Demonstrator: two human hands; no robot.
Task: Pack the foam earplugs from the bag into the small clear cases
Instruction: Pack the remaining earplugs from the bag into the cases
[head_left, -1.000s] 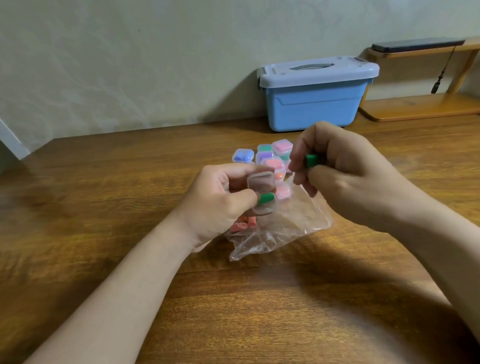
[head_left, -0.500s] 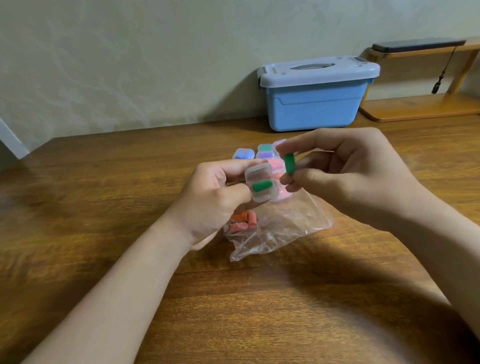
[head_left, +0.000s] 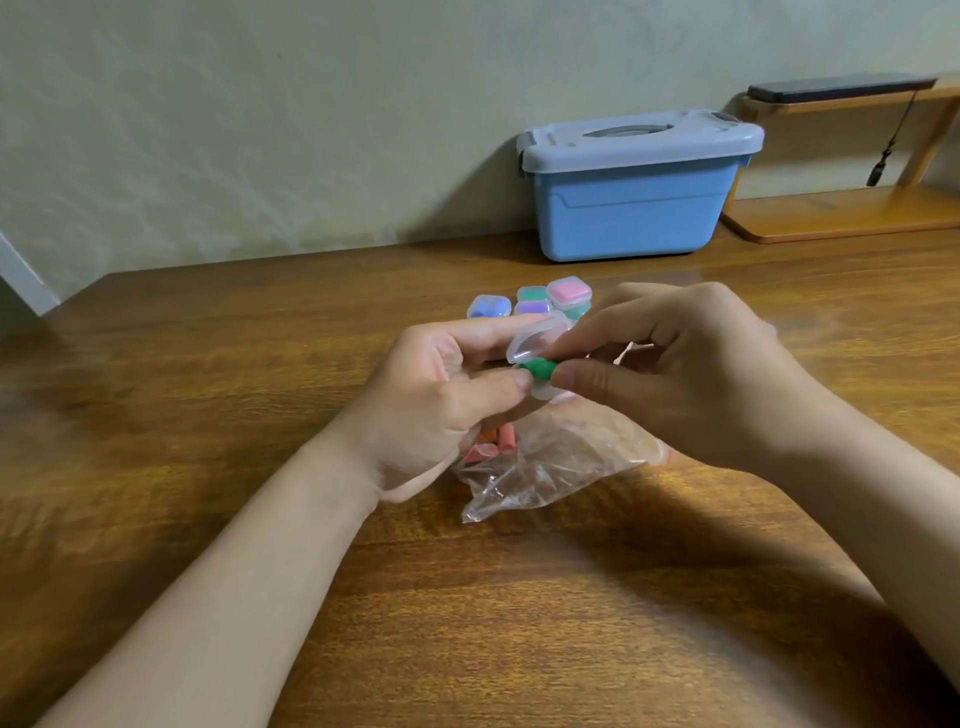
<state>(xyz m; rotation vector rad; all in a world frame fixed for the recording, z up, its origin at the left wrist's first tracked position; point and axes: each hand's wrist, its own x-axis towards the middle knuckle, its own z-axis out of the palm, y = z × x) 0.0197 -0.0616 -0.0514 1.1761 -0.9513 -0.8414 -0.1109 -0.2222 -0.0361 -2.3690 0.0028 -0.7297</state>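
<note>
My left hand (head_left: 441, 395) holds a small clear case (head_left: 535, 340) with its lid tipped up, above the middle of the wooden table (head_left: 208, 395). Green foam earplugs (head_left: 539, 367) lie in the case. My right hand (head_left: 691, 374) pinches the green earplug at the case's opening with thumb and forefinger. Under both hands lies a crumpled clear bag (head_left: 550, 462) with several orange-red earplugs (head_left: 491, 447) inside. Behind the hands stand several filled cases (head_left: 569, 292) with pink, green, purple and blue plugs.
A blue storage box (head_left: 634, 208) with a grey lid stands against the wall at the back. To its right a wooden stand (head_left: 852, 213) carries a dark phone (head_left: 836, 87) on its top shelf.
My right hand has brought the second green earplug from beside the case down into it. The case's lid has tipped up. My left hand stays in place.
</note>
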